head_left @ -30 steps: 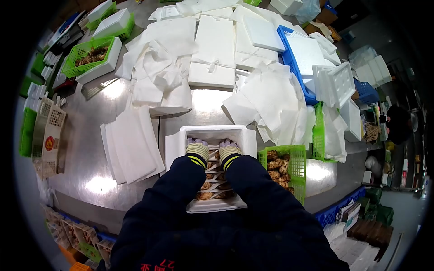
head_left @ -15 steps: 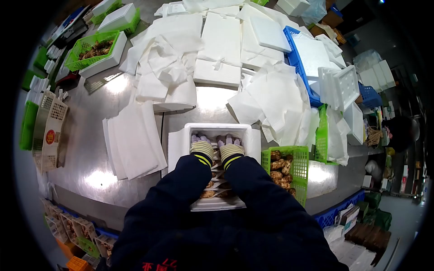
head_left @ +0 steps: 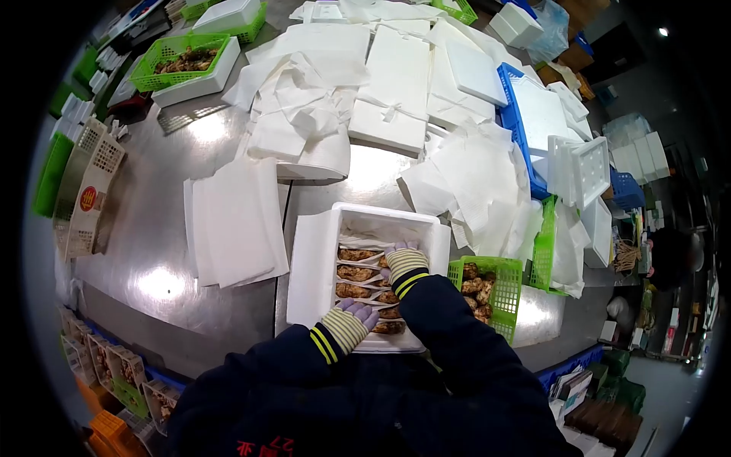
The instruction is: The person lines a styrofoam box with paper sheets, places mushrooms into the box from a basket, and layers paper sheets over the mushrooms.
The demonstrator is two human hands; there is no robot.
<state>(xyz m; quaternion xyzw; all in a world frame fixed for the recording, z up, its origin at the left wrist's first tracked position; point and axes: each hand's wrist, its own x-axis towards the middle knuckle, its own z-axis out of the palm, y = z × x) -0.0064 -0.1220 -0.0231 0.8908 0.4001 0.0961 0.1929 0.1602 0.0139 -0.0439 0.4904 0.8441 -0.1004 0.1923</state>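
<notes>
A white foam box (head_left: 432, 232) in front of me holds rows of brown, knobbly mushroom-like pieces (head_left: 355, 273), separated by folds of white paper. Both my hands wear pale purple gloves with striped cuffs. My left hand (head_left: 356, 314) lies over the near left part of the box, fingers stretched out over the pieces. Farther in, my right hand (head_left: 403, 257) rests over the right side of the rows; its fingers look extended, and what lies beneath them is hidden. Right of the box, a green basket (head_left: 504, 293) contains more brown pieces.
Stacked paper sheets (head_left: 234, 221) lie on the metal table (head_left: 148, 213) to the left. Foam lids (head_left: 390, 91) and loose paper (head_left: 476, 179) cover the back. A blue crate (head_left: 514, 114) stands at back right, and another green basket (head_left: 179, 62) at back left.
My hands have come apart from the far end of the box. The left has drawn back to the near left, and the right has moved nearer along the right side, uncovering rows.
</notes>
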